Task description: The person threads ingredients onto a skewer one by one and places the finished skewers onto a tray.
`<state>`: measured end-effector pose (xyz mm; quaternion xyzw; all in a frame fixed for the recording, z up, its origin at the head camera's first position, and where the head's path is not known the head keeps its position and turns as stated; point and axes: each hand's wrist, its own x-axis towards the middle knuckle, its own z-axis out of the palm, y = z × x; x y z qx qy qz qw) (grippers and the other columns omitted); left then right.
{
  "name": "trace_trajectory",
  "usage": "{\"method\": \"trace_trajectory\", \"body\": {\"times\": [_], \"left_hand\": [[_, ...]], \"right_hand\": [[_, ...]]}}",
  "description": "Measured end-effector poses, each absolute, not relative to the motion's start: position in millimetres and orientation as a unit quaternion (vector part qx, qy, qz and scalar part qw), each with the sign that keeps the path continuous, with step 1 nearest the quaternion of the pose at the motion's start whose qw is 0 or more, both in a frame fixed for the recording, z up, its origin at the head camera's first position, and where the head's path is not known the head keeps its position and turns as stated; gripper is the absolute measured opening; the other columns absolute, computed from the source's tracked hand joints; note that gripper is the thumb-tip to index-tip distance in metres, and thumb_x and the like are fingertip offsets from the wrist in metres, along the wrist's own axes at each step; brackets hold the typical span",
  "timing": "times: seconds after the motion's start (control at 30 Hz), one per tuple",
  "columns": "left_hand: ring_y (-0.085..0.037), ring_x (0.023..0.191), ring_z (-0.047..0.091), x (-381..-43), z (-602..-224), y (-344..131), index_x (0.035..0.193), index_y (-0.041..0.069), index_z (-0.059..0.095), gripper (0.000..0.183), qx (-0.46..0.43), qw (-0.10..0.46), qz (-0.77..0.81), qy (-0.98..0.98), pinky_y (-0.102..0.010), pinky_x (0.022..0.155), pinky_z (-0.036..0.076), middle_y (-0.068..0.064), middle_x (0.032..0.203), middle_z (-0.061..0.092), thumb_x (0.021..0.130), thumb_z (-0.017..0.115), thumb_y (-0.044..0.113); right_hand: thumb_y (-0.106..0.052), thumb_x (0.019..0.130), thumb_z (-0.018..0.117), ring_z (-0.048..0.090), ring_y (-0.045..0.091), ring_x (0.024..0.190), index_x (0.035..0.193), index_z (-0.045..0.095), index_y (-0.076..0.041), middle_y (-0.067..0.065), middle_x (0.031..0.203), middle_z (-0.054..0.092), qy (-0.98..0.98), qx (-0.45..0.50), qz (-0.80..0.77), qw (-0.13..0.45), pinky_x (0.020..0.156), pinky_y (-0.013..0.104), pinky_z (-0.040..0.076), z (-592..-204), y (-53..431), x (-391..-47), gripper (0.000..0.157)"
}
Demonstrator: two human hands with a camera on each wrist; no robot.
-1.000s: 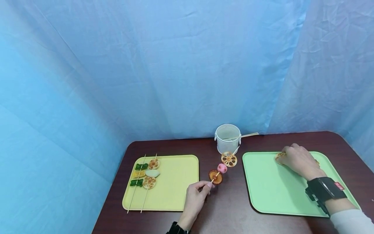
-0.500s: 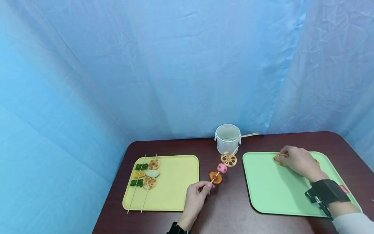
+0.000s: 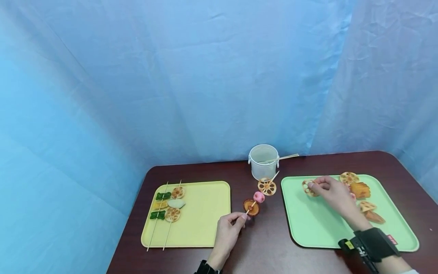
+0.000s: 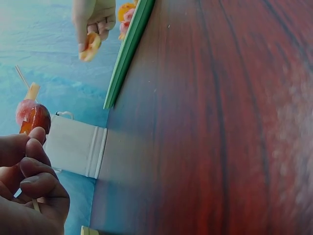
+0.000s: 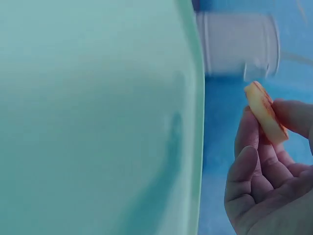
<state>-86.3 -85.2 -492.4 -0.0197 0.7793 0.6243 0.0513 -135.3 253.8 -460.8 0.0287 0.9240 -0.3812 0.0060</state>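
Reaching in from the lower right with the right hand (image 3: 330,193), back of it facing up, over the far left part of the green tray (image 3: 318,224). Angling up from the bottom with the left hand (image 3: 229,230), near the right edge of the yellow tray (image 3: 205,219). Pinching a lotus slice (image 3: 306,190) on the right between thumb and fingers, so pretty narrow, and lifted clear of the tray. Gripping a skewer (image 3: 275,176) low down on the left, with thumb against curled fingers. Holding that off the table (image 3: 267,243), angled toward the white bucket (image 3: 260,170), loaded with a mushroom (image 3: 251,207), then a pink ball (image 3: 259,197), then a second lotus slice (image 3: 267,187) near the tip.
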Motion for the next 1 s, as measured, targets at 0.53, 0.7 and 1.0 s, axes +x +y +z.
{"method": "trace_trajectory", "body": {"times": [0.53, 0.7, 1.0], "left_hand": [[-0.004, 0.053, 0.045, -84.4, -492.3, -83.9, 0.082, 0.008, 0.076, 0.016, -0.012, 0.057, 0.623, 0.780, -0.016, 0.048, 0.032, -0.003, 0.063, 0.059, 0.088, 0.067, 0.020], [-0.006, 0.053, 0.047, -83.5, -492.8, -84.1, 0.081, 0.010, 0.076, 0.016, -0.007, 0.057, 0.625, 0.778, -0.016, 0.048, 0.033, -0.007, 0.064, 0.060, 0.088, 0.067, 0.020], [-0.007, 0.055, 0.049, -82.3, -492.6, -83.8, 0.080, 0.010, 0.076, 0.015, 0.000, 0.065, 0.621, 0.781, -0.016, 0.048, 0.034, -0.003, 0.064, 0.061, 0.088, 0.066, 0.018]], "right_hand": [[-0.045, 0.094, 0.056, 0.065, 0.013, 0.084, 0.128, 0.053, 0.004, 0.013, 0.104, 0.069, 0.839, 0.060, -0.539, 0.036, 0.073, 0.033, 0.052, -461.6, 207.0, -132.0, 0.060], [-0.048, 0.094, 0.054, 0.063, 0.023, 0.086, 0.132, 0.050, 0.003, 0.003, 0.101, 0.067, 0.822, 0.085, -0.563, 0.029, 0.075, 0.035, 0.053, -456.6, 206.0, -137.3, 0.064], [-0.045, 0.092, 0.058, 0.061, 0.006, 0.078, 0.133, 0.044, 0.005, -0.014, 0.094, 0.065, 0.755, 0.107, -0.647, 0.012, 0.069, 0.023, 0.051, -446.0, 204.0, -143.2, 0.065]]}}
